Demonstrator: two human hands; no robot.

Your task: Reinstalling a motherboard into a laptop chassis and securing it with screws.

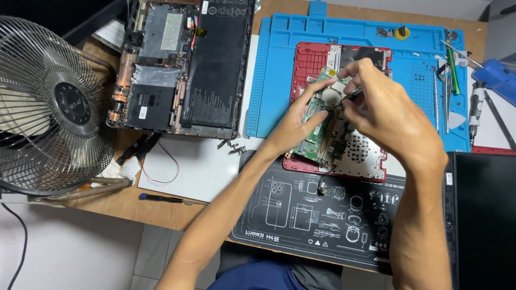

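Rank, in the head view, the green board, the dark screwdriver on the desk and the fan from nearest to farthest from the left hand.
1. Green board: under the left hand, touching.
2. Screwdriver: lower left, on the desk.
3. Fan: far left edge.

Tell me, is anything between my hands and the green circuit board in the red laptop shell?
Nothing visible. The left hand already rests on the green circuit board, and the right hand hovers just above it, pinching a small dark part. The red laptop shell lies open beneath them.
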